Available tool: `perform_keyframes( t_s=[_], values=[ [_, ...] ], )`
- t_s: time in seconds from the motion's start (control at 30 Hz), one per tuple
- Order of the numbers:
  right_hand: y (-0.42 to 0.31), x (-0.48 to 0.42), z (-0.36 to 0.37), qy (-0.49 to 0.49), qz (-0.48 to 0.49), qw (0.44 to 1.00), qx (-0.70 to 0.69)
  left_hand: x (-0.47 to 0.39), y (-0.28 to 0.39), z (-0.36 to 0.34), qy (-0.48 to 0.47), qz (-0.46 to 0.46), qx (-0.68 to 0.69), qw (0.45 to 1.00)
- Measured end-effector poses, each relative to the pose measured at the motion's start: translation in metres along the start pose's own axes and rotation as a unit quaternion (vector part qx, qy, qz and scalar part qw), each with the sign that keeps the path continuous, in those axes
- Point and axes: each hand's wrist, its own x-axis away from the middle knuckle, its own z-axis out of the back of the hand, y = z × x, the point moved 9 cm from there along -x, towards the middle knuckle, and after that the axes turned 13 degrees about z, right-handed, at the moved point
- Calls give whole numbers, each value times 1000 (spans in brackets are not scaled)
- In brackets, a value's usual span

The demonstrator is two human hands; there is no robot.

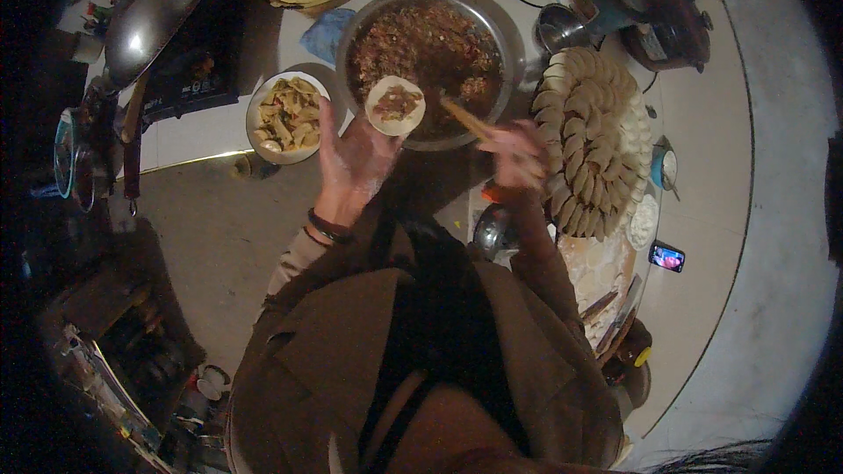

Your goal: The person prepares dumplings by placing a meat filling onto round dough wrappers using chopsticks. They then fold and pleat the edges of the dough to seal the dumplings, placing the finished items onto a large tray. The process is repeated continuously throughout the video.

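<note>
On the fingers of my left hand point(359, 161) lies a round dough wrapper point(375, 120) with a mound of minced filling point(398, 104) at its middle. My right hand point(517, 155), slightly blurred, grips wooden chopsticks point(464, 116) whose tips point into a large metal bowl point(506, 82) of the same brown filling. The wrapper is held over the near rim of that bowl. Right of my right hand, folded dumplings point(593, 138) lie in overlapping rings. A plate point(252, 135) of cooked food stands left of my left hand.
A floury board point(596, 263) with dough rounds, a bowl of flour point(642, 220) and a phone point(667, 257) lie at the right. A wok point(158, 13) and a black cooktop point(197, 79) are at the upper left. A blue cloth point(326, 36) touches the metal bowl. Pots stand at the upper right.
</note>
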Motion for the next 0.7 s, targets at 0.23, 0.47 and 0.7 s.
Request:
perform_keyframes(
  t_s=[0.23,0.47,0.7],
  values=[
    [-3,2,-84,-77,33,989,-123,5,-10,-13,-34,25,12,999],
    [44,10,-4,59,-33,989,-133,11,-8,-14,-17,8,-26,999],
    [72,16,34,172,-263,919,-237,2,-16,-9,-37,28,-26,999]
  ],
)
